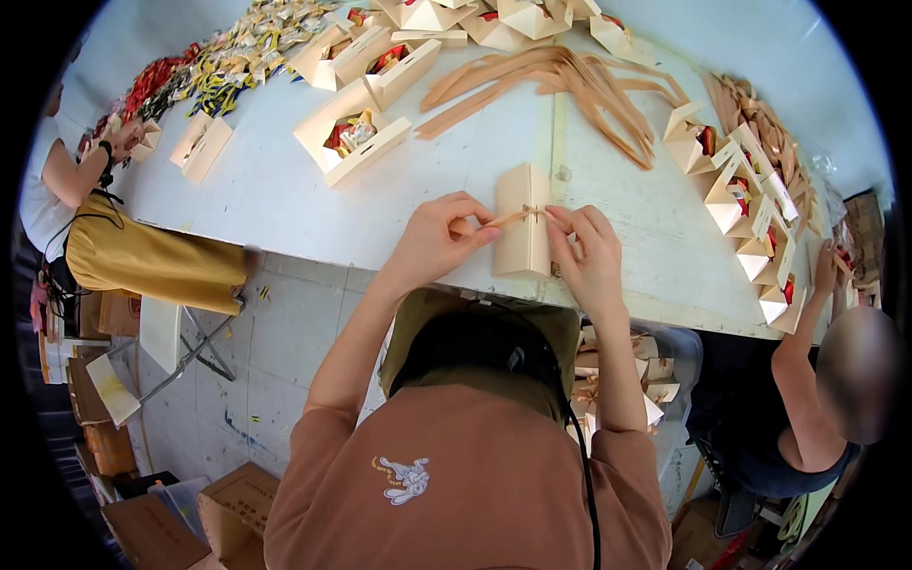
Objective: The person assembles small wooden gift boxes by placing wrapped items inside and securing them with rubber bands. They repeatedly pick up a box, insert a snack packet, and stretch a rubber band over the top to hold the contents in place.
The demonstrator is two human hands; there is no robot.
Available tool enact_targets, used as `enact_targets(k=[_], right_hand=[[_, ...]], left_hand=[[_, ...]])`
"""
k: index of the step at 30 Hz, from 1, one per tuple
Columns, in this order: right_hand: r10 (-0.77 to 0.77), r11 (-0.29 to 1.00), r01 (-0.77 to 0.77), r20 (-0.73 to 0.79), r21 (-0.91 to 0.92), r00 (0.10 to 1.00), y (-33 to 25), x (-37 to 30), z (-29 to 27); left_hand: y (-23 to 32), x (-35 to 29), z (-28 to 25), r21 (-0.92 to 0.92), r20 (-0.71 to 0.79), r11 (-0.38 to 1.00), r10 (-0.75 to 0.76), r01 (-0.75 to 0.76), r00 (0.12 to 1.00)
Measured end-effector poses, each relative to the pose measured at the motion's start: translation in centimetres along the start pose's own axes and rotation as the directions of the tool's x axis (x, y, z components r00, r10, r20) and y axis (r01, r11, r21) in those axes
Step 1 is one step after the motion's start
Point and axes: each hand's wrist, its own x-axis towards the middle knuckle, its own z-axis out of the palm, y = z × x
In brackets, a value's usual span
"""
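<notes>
A closed cream cardboard gift box [521, 249] lies at the table's near edge in front of me. Tan ribbon [523, 215] crosses its middle, with a knot or loop over the slot at the top. Left of the box, my left hand [445, 236] pinches one end of the ribbon between thumb and fingers. At the box's right side, my right hand [587, 249] pinches the ribbon close to the knot. Both hands are closed, and their fingertips are by the box's upper face.
Loose tan ribbons [570, 85] lie across the table [456, 171]. Open filled boxes [353, 138] stand beyond, with more boxes [736, 195] at right. Small packets [237, 71] are heaped far left. People work at left [71, 176] and right [807, 399]. A bin of boxes [655, 380] sits below.
</notes>
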Motion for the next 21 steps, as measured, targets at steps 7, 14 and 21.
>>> enact_targets(k=[7,14,21], right_hand=[[-0.131,0.97,0.121,-0.035,-0.211,0.991,-1.5,1.1,-0.9],[0.065,0.986,-0.057,-0.049,0.155,0.997,-1.4,1.2,-1.3],[0.317,0.798,-0.256,-0.02,0.545,0.948,0.0,1.6,0.0]], left_hand=[[1.5,0.8,-0.1,-0.118,0.067,0.991,-0.047,0.054,0.997],[1.8,0.9,0.6,0.215,-0.122,0.975,0.087,-0.059,0.989],[0.8,0.9,-1.0,-0.219,0.247,0.967,-0.071,0.127,0.966]])
